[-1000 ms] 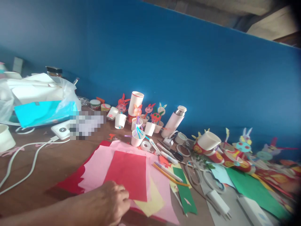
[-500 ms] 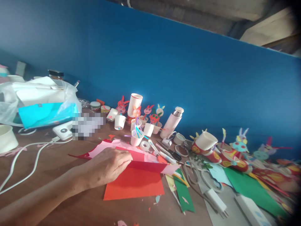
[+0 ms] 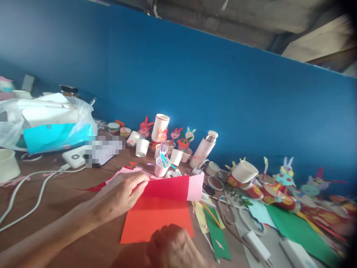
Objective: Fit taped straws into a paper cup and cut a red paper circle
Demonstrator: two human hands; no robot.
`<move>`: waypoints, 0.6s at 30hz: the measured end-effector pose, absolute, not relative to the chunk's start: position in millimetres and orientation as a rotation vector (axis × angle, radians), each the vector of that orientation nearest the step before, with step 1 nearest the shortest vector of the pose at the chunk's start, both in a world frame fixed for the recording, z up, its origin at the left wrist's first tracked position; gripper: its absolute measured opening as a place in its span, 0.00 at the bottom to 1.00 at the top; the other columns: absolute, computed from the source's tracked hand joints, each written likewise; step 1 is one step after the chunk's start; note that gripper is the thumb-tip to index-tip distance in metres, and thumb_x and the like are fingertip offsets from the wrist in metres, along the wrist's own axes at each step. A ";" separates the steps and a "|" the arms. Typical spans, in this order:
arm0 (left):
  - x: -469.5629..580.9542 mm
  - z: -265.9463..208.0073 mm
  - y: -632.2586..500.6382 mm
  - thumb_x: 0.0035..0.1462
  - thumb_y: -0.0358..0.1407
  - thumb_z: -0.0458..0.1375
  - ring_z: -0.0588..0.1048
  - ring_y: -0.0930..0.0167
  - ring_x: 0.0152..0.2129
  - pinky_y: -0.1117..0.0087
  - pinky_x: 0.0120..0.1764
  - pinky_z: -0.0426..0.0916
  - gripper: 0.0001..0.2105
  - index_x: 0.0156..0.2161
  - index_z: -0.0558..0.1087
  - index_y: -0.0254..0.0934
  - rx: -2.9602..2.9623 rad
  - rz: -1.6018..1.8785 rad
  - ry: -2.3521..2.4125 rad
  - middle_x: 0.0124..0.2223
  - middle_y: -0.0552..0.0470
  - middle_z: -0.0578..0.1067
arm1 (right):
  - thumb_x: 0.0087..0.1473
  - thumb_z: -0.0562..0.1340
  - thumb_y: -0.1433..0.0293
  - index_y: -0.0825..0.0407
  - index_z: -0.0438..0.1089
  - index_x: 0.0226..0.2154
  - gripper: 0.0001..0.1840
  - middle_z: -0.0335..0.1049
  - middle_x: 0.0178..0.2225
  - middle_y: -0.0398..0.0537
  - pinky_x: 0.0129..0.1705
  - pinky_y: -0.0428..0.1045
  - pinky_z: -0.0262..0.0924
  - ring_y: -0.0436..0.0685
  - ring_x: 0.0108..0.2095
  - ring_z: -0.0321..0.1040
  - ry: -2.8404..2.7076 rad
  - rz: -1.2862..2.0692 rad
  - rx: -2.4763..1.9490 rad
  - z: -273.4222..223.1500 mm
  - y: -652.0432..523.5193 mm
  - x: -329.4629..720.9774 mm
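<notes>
My left hand (image 3: 133,188) pinches the upper edge of several layered red and pink sheets of paper (image 3: 170,188). The sheets stand tilted up, with a pink strip showing at their right end. Beneath them an orange sheet of paper (image 3: 150,223) lies flat on the brown table. Over that sheet's lower right corner is my right hand (image 3: 174,245), blurred, its fingers curled inward. Whatever those fingers might hold is hidden. A green paper strip (image 3: 219,238) and an orange-yellow pencil-like stick (image 3: 210,215) lie to the right of it.
Behind the sheets stand white paper cups (image 3: 162,165) with paper animal faces on sticks, and a pale flask (image 3: 205,149). A white power bank (image 3: 75,157) with a cable lies left, near a plastic bag (image 3: 83,115). Cables, a charger (image 3: 258,245) and paper crafts fill the right.
My right hand has come into view from below, over the orange sheet. The red and pink sheets have been tilted up at their right end, still held in my left hand.
</notes>
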State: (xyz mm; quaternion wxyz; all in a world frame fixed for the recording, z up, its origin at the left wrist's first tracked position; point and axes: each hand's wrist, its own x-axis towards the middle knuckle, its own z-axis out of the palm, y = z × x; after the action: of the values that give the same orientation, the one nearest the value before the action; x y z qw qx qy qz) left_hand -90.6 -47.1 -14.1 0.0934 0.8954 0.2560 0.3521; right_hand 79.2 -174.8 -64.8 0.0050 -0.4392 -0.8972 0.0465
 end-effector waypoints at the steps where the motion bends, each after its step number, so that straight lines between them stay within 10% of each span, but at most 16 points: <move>1: -90.1 -15.4 -47.2 0.60 0.32 0.46 0.68 0.75 0.20 0.76 0.27 0.59 0.11 0.32 0.70 0.37 2.660 1.052 0.775 0.24 0.55 0.71 | 0.56 0.60 0.66 0.57 0.69 0.36 0.10 0.72 0.34 0.51 0.31 0.51 0.67 0.55 0.31 0.70 -2.766 0.063 -1.474 -72.9 -169.9 78.4; 18: -87.9 -25.0 -52.2 0.59 0.29 0.46 0.70 0.76 0.20 0.78 0.26 0.61 0.10 0.33 0.70 0.37 2.661 0.921 0.753 0.24 0.56 0.73 | 0.40 0.64 0.75 0.60 0.72 0.28 0.07 0.69 0.21 0.55 0.18 0.52 0.61 0.61 0.21 0.67 -2.678 -0.606 -1.885 -105.5 -169.4 65.7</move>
State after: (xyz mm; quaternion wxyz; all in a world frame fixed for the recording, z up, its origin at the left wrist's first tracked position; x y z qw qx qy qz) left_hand -87.9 -52.2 -25.0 0.1132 0.9070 0.2567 0.3141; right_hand 65.7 -169.4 -105.5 -0.0942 -0.5635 -0.8005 -0.1813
